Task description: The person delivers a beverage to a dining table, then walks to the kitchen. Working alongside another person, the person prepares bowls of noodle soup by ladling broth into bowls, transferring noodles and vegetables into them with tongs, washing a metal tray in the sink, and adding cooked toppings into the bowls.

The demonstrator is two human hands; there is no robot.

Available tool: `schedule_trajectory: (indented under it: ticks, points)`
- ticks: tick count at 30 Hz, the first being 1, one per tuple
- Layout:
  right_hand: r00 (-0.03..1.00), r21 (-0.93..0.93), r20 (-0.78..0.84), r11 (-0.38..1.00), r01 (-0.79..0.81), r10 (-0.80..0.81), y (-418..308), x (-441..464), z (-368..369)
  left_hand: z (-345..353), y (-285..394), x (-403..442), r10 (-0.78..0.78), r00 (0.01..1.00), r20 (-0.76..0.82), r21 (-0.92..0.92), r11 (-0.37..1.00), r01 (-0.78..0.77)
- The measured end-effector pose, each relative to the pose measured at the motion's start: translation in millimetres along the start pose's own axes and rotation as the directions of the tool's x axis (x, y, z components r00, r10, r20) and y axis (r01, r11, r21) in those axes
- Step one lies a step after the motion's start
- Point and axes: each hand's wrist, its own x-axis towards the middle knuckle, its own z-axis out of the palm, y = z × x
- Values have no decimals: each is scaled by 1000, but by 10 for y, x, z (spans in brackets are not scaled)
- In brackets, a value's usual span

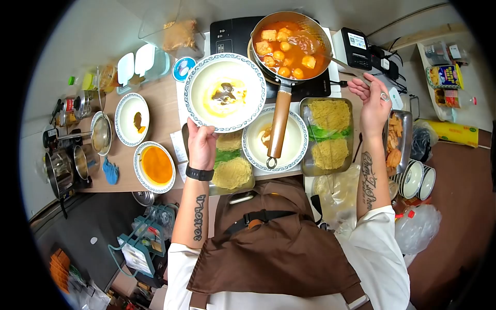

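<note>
My left hand [200, 147] grips the near rim of a white bowl [199, 77] with a blue patterned edge. Dark paste and yellowish liquid lie in the bowl, which is held up left of a saucepan [280, 121]. That saucepan contains red-orange broth with tofu cubes and round balls. At the right, my right hand [376, 101] is closed at the end of a thin metal handle, apparently a ladle's [345, 65]; its head sits in the broth. Beneath the saucepan's wooden handle stands a second patterned bowl [253, 155] with a little brown sauce.
Metal trays [353, 124] of noodles [330, 155] and greens flank the second bowl. The pan rests on a black induction cooker [227, 44]. Left are a bowl of orange soup [138, 173], a bowl with brown paste [124, 106] and a strainer [101, 137]. Right, a tray [408, 137] holds brown pieces.
</note>
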Motion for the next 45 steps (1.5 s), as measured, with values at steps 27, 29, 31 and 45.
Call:
schedule_trajectory:
  ticks: [27, 29, 31, 45]
  points:
    - [901, 63, 431, 994, -88, 53, -461, -381, 504, 77, -79, 69, -16, 1000, -7, -36, 999, 16]
    - [863, 76, 505, 994, -73, 25, -416, -439, 513, 68, -78, 64, -9, 1000, -4, -37, 999, 9]
    - [827, 59, 561, 998, -3, -30, -373, -502, 502, 56, -76, 59, -3, 1000, -2, -40, 999, 3]
    - [957, -229, 240, 949, 218, -162, -211, -221, -41, 78, -19, 65, -3, 1000, 24, -49, 999, 4]
